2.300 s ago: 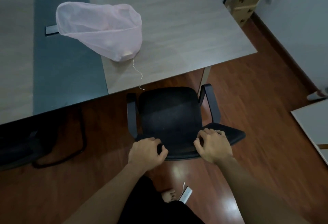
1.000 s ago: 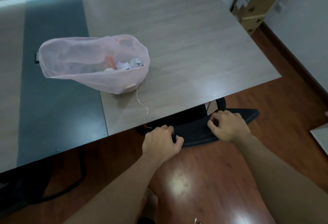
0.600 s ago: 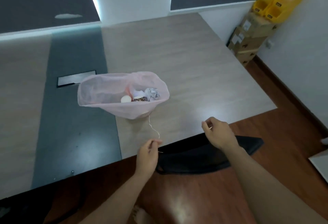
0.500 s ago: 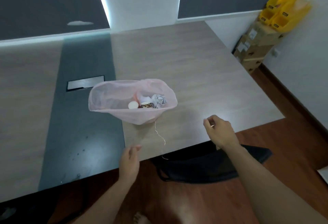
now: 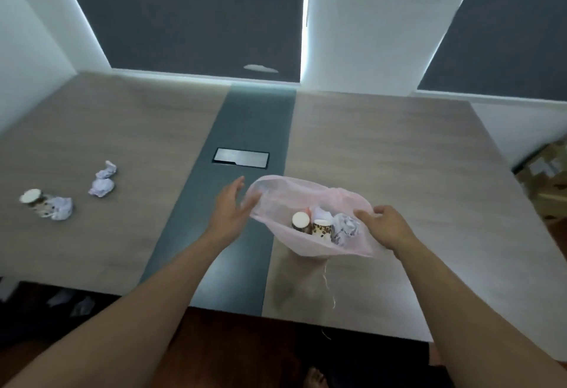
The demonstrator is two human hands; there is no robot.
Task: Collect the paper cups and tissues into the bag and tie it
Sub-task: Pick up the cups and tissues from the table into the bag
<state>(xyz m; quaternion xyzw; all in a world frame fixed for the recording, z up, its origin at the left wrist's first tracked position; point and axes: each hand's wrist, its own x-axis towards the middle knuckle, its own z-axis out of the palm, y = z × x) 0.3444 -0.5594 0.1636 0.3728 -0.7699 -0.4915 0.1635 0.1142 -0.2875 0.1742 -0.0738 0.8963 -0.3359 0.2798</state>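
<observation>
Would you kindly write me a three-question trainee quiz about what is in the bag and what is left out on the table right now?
1. True or false: the pink bag is tied shut.
2. How many paper cups show inside it? A one, B two, C five.
3. Fill in: the loose paper cup lying on the table beside crumpled tissues is on the bag's ____ side.
Key: 1 false, its mouth gapes open; 2 B; 3 left.
</observation>
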